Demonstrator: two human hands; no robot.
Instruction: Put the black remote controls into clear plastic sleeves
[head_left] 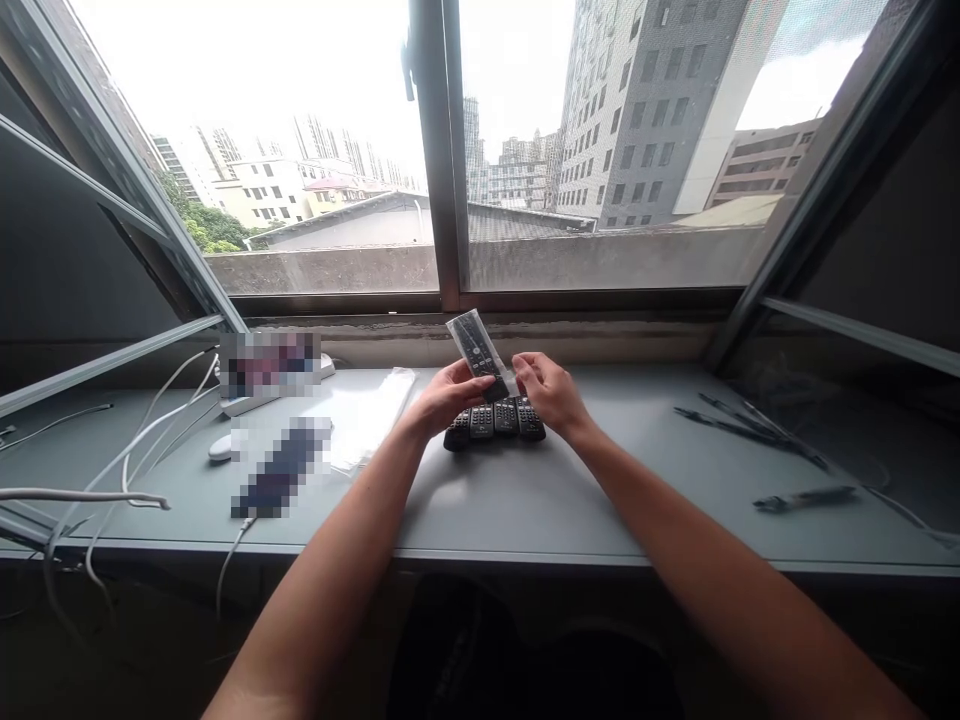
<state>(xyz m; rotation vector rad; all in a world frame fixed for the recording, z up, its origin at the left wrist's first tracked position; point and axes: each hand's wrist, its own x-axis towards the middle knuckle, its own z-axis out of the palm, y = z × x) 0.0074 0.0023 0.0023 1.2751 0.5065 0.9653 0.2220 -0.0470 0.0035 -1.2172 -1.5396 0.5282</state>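
Note:
A black remote control [478,350] in a clear plastic sleeve [459,320] is tilted up above the table. My left hand [452,393] is closed around its lower left side, thumb across the front. At the sleeve's lower right edge, my right hand [547,388] pinches the clear plastic between thumb and fingers. Under and just behind my hands, several black remote controls [506,418] lie side by side on the grey table [517,510]. Their upper ends are partly hidden by my hands and the held remote.
Left of my arm lie clear plastic sleeves [375,415], a blurred-out dark object [281,470], a white mouse-like object [220,448] and white cables [131,470]. A power strip [322,368] stands behind. Black pens [802,498] lie at right. A window [450,150] rises beyond the table.

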